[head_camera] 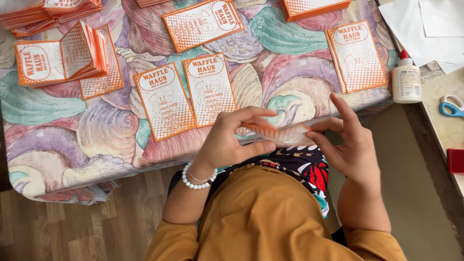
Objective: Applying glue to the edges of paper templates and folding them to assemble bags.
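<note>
- Spread under everything: shell-patterned pastel tablecloth [96, 125], strewn with flat orange-and-white printed paper cards [164, 100].
- Pinched between both hands, above the lap at the table edge: one folded orange-and-white paper card [279, 135].
- Left hand [227, 142] closed on its near end; right hand [350, 145] gripping the far end, forefinger raised.
- Judged light, thin, easily creased; best held by the edges.

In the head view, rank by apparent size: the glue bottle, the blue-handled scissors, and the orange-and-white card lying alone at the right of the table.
1. Orange-and-white card, clearly largest.
2. Glue bottle.
3. Blue-handled scissors, smallest as seen, but the frame edge cuts them off, so their full size is unsure.
</note>
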